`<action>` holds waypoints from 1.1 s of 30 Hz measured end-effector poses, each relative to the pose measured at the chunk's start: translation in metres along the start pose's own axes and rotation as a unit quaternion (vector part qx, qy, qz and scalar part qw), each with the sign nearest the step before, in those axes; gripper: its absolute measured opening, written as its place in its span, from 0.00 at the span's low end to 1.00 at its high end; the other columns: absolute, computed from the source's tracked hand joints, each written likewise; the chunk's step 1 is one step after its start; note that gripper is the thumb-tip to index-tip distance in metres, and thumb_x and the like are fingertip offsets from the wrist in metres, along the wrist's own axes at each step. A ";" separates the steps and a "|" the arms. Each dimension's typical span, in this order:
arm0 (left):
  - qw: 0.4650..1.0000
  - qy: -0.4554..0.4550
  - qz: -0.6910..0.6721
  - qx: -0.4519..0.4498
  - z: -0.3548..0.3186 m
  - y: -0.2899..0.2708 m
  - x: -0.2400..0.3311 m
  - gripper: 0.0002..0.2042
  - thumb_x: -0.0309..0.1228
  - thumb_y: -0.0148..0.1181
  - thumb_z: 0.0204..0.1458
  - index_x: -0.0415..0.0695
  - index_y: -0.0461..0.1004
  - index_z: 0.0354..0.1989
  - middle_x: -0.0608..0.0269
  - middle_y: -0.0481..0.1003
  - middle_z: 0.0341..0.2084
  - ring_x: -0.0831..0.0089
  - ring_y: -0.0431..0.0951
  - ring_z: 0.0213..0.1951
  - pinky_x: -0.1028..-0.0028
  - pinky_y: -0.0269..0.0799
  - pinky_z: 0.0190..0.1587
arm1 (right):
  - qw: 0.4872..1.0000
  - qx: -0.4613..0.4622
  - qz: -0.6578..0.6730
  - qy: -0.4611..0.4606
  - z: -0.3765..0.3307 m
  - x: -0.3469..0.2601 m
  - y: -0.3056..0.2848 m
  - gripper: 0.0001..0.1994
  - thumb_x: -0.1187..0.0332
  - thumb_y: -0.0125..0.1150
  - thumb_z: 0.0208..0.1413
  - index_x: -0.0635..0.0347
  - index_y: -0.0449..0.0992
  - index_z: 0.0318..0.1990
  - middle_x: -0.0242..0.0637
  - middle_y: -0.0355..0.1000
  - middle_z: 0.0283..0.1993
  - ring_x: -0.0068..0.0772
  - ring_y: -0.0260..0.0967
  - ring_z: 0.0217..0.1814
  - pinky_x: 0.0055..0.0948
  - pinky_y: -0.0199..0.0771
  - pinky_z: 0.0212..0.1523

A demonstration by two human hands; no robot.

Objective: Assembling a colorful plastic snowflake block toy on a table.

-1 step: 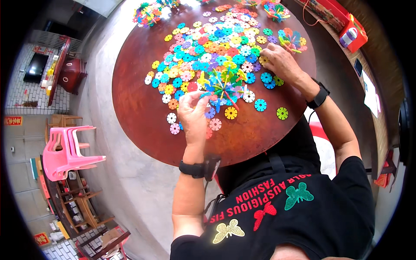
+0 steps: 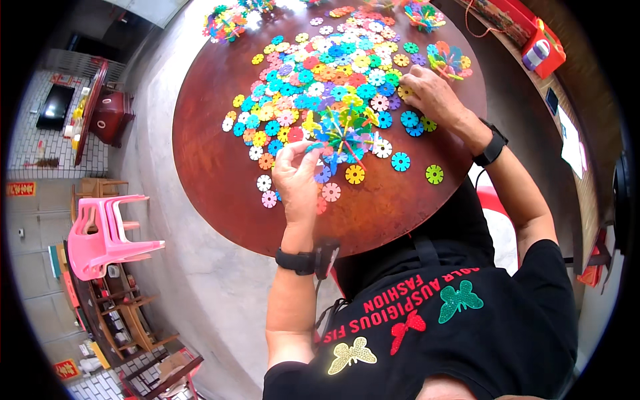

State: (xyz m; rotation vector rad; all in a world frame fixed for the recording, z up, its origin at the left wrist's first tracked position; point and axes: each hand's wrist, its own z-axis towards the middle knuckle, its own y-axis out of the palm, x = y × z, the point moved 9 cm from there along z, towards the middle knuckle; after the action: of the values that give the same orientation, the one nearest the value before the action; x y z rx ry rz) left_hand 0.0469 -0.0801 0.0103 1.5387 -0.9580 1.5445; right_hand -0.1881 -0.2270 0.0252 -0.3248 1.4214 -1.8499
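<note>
My left hand (image 2: pixel 297 173) is closed, thumb and fingers pinching a blue notched plastic disc (image 2: pixel 313 147). Right beside it stands a spiky multicoloured ball of interlocked discs (image 2: pixel 346 137), on the near side of a heap of loose notched discs (image 2: pixel 320 83). My right hand (image 2: pixel 430 95) is at the heap's right side, fingers bent together against a yellow disc (image 2: pixel 404 93); what lies between the fingertips is hidden. A few blue discs (image 2: pixel 409 119) lie below that hand, and a green disc (image 2: pixel 435 175) rests apart near the table's right edge.
The round brown table (image 2: pixel 220 180) carries more assembled pieces: a flower-like one (image 2: pixel 448 61) beyond my right hand and others (image 2: pixel 225 23) at the far edge. Pink plastic chairs (image 2: pixel 100 233) stand on the left. A side table (image 2: pixel 567 127) on the right holds a phone and papers.
</note>
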 end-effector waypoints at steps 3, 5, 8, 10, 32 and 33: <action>1.000 -0.010 -0.001 -0.001 -0.004 0.004 0.009 0.04 0.22 0.56 0.52 0.39 0.71 0.35 0.62 0.76 0.29 0.78 0.77 0.30 0.79 0.73 0.30 | 1.000 0.009 0.004 -0.016 0.001 0.003 0.002 0.09 0.69 0.58 0.47 0.65 0.69 0.34 0.46 0.66 0.36 0.48 0.67 0.43 0.40 0.68 0.43; 1.000 -0.014 0.001 -0.008 -0.002 0.004 0.006 0.04 0.22 0.55 0.52 0.39 0.70 0.35 0.61 0.76 0.29 0.77 0.77 0.31 0.79 0.74 0.30 | 1.000 -0.008 0.012 0.005 0.002 0.007 0.005 0.13 0.71 0.61 0.45 0.63 0.70 0.39 0.42 0.66 0.38 0.45 0.65 0.45 0.38 0.67 0.44; 1.000 0.000 0.006 -0.018 -0.001 0.003 0.008 0.04 0.22 0.55 0.52 0.39 0.70 0.36 0.61 0.76 0.29 0.76 0.78 0.32 0.79 0.74 0.31 | 1.000 -0.010 0.012 0.017 0.001 0.007 0.005 0.14 0.71 0.61 0.45 0.63 0.70 0.40 0.42 0.66 0.38 0.45 0.66 0.45 0.38 0.67 0.45; 1.000 -0.007 -0.005 -0.024 -0.001 0.005 0.007 0.04 0.21 0.54 0.52 0.39 0.69 0.37 0.62 0.76 0.30 0.76 0.78 0.33 0.79 0.74 0.31 | 1.000 -0.007 0.013 0.020 0.000 0.007 0.004 0.14 0.70 0.61 0.45 0.63 0.70 0.40 0.42 0.66 0.38 0.45 0.66 0.45 0.38 0.67 0.45; 0.995 0.068 0.039 -0.057 -0.011 0.018 0.017 0.06 0.22 0.55 0.52 0.42 0.66 0.37 0.66 0.73 0.28 0.81 0.73 0.28 0.80 0.72 0.31 | 0.879 -0.066 0.426 0.203 -0.001 0.023 0.000 0.07 0.69 0.54 0.56 0.63 0.73 0.32 0.22 0.67 0.25 0.13 0.62 0.28 0.15 0.64 0.29; 0.994 0.080 0.049 -0.053 -0.011 0.018 0.020 0.06 0.22 0.55 0.53 0.42 0.65 0.38 0.66 0.73 0.28 0.81 0.73 0.28 0.80 0.72 0.31 | 0.879 -0.067 0.426 0.203 0.000 0.020 -0.003 0.07 0.69 0.54 0.56 0.63 0.73 0.32 0.22 0.67 0.25 0.13 0.62 0.28 0.15 0.64 0.29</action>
State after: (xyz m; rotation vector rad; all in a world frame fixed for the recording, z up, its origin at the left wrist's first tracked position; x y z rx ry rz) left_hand 0.0261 -0.0780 0.0299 1.2895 -1.0198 1.6310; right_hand -0.2026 -0.2404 0.0226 0.5912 1.6048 -1.1092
